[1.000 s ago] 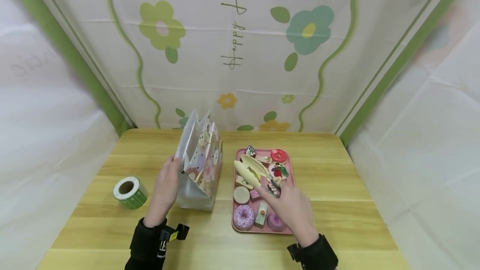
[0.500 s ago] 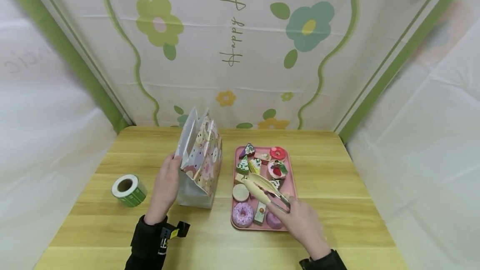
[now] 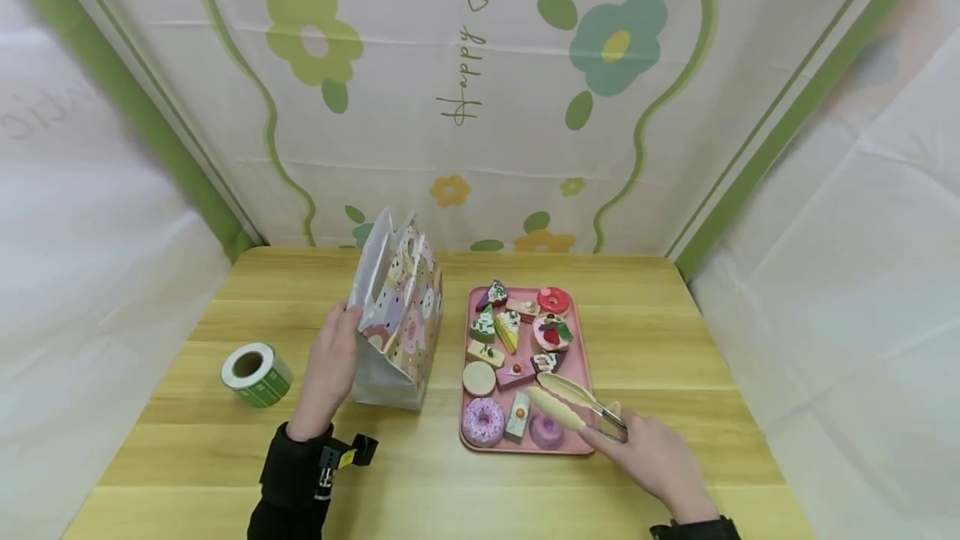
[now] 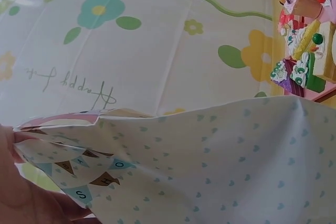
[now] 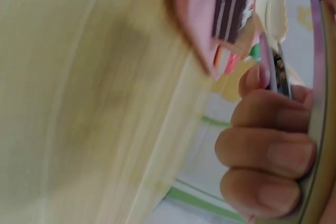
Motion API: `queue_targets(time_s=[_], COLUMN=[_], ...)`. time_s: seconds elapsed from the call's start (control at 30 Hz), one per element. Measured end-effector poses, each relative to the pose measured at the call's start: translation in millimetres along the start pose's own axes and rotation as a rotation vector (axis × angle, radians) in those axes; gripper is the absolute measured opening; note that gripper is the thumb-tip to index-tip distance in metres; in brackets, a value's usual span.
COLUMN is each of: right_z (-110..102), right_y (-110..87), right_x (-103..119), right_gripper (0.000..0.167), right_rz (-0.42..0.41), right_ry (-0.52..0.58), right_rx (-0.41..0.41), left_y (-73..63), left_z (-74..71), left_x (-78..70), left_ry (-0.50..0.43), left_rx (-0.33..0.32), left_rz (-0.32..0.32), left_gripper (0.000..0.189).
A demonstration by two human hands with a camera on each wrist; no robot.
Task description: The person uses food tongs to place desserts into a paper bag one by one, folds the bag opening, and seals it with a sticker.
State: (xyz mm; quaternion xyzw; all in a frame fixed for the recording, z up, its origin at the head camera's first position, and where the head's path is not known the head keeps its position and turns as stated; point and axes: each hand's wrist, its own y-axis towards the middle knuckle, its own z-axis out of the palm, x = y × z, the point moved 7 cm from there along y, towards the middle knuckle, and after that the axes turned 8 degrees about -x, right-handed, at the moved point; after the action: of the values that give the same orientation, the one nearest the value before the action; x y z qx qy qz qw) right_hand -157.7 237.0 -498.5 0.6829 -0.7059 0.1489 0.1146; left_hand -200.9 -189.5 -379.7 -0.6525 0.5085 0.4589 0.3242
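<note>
Tongs (image 3: 556, 408) gripped by the right hand (image 3: 660, 461), the one nearer the pink tray (image 3: 577, 361), slant up-left over its lower right in the head view; the left hand (image 3: 332, 361) pinches the paper bag (image 3: 408, 327), further left. Left wrist view: cakes (image 4: 301, 72) sit upper right, beyond the bag's rim. Right wrist view: tongs point toward the top

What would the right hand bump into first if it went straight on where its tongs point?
Probably the pink cake slice with the red ball on top, just beyond the tips of the tongs in the right hand. Height is unclear, so they might pass above it.
</note>
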Motion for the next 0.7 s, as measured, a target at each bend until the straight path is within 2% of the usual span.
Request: queue_targets(time_s=[0.13, 0.3, 0.53, 0.7], right_z=[2, 3, 7, 12], right_y=[-1.3, -5.3, -8.8, -6.7], right_x=[-9, -21, -23, -21], right_gripper=[0.066, 0.061, 0.064, 0.065], right_rz=[-0.036, -0.04, -0.056, -0.083], right_ry=[0.001, 0.011, -0.004, -0.042], right_rx=[0.007, 0.039, 0.088, 0.087], left_y=[0.7, 1.2, 1.2, 1.0], left_z=[0.6, 0.1, -1.4, -2.8], left_x=[2.0, 1.8, 0.9, 1.5], left_ry=[-0.002, -0.013, -0.012, -0.015], left_rx=[0.011, 0.014, 0.014, 0.008], left_rz=[-0.012, -0.001, -0.005, -0.002], left_gripper=[0.063, 0.061, 0.062, 0.062])
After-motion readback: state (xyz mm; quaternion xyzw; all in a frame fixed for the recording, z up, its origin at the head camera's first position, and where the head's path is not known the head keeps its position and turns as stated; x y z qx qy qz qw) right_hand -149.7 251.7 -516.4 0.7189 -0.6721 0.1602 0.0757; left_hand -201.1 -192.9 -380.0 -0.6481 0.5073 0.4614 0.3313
